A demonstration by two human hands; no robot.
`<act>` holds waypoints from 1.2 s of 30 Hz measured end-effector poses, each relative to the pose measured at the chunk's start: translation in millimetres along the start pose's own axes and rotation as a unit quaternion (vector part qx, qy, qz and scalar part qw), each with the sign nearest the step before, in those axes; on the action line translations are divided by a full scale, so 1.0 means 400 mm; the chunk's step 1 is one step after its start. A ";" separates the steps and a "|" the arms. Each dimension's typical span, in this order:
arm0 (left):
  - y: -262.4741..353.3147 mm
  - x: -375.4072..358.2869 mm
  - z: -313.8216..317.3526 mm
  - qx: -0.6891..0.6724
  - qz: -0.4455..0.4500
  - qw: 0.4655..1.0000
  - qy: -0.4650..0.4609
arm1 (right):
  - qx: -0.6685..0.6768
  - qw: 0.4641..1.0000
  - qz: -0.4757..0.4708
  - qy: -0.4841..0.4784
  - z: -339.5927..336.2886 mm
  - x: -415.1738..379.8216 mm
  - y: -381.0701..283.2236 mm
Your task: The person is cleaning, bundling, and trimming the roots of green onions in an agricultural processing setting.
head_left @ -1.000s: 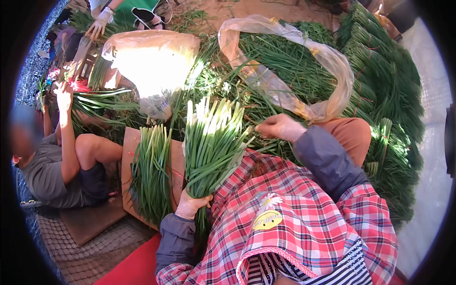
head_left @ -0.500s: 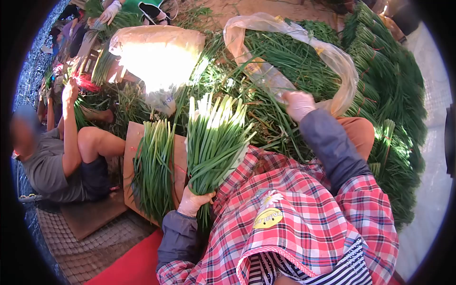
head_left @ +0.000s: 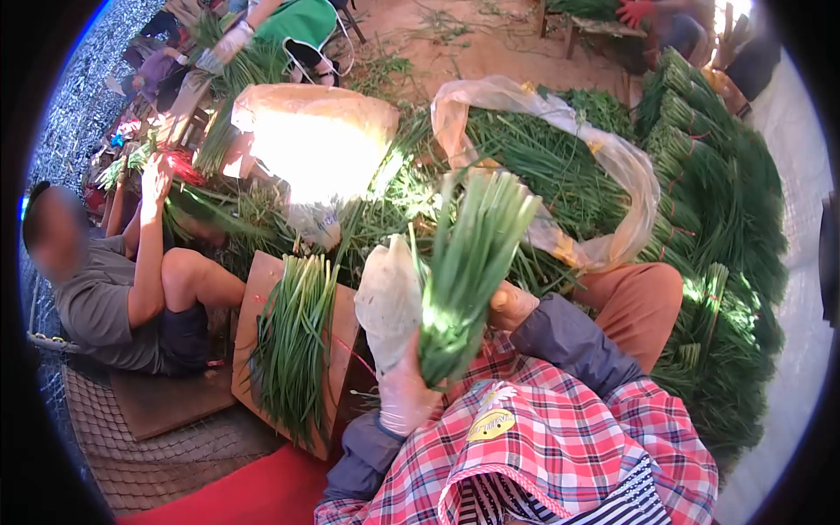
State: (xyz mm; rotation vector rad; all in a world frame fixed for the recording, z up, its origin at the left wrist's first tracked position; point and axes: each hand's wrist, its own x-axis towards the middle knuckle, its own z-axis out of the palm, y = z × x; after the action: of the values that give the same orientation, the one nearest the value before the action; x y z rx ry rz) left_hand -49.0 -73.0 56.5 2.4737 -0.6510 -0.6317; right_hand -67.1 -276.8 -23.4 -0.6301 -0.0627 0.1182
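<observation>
A bunch of long green stalks (head_left: 472,271) stands upright in front of me, pale ends up. My left hand (head_left: 409,394), in a thin clear glove, is wrapped round its lower end. At the bunch's right side is my gloved right hand (head_left: 514,306); its fingers are mostly hidden behind the stalks. A pale, stained, cloth-like shape (head_left: 387,293) shows just left of the bunch; I cannot make out exactly what it is. Another bunch (head_left: 297,341) lies on a brown board (head_left: 262,271) to the left.
Clear plastic (head_left: 647,201) loops over loose greens (head_left: 560,162). A sunlit plastic-covered bundle (head_left: 315,131) lies further left. Tied bunches (head_left: 717,192) are piled at right. A seated person (head_left: 114,297) is at left; other workers' gloved hands (head_left: 232,42) show at the top.
My left hand has raised the bunch and moved it right. My right hand has come back from the plastic to the bunch. The pale shape has come into view, and the camera view has shifted.
</observation>
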 end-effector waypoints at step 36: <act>0.077 0.321 -0.030 -0.783 0.097 0.601 -0.124 | -0.294 0.898 0.326 0.019 0.085 0.033 -0.216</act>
State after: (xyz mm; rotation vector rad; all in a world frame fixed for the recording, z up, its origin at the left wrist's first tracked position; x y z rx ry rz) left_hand 47.5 -163.2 44.5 0.6269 -0.1698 -0.8729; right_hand -49.2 -324.7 55.3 -1.2459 0.1639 0.7600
